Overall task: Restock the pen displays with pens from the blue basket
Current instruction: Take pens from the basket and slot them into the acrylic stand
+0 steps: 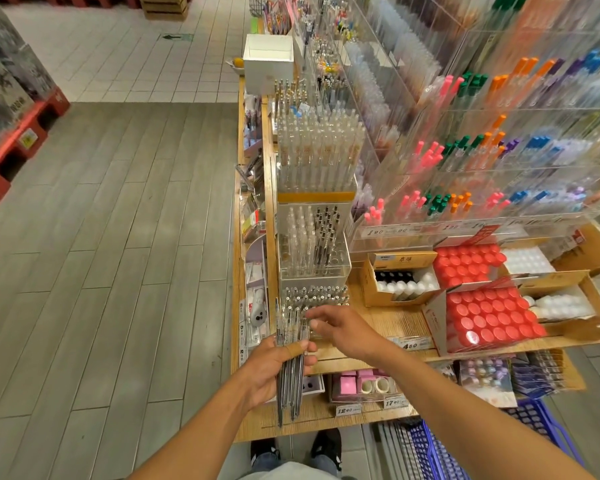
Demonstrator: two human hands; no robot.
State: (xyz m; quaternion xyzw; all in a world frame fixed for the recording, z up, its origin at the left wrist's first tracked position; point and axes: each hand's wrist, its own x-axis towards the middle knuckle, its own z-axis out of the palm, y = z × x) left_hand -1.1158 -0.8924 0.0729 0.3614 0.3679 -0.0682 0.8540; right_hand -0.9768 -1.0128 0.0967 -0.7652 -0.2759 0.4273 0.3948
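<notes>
Our left hand [274,367] clamps a loose bundle of pens [290,362] just below the near pen display [314,295] while our right hand [343,329], fingers half open, pinches at their tops, so a careless tug could spill the rest to the floor.

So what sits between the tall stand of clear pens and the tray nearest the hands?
In the head view, one clear acrylic tray of white and black pens stands between the tall stand and the nearest tray.
</notes>
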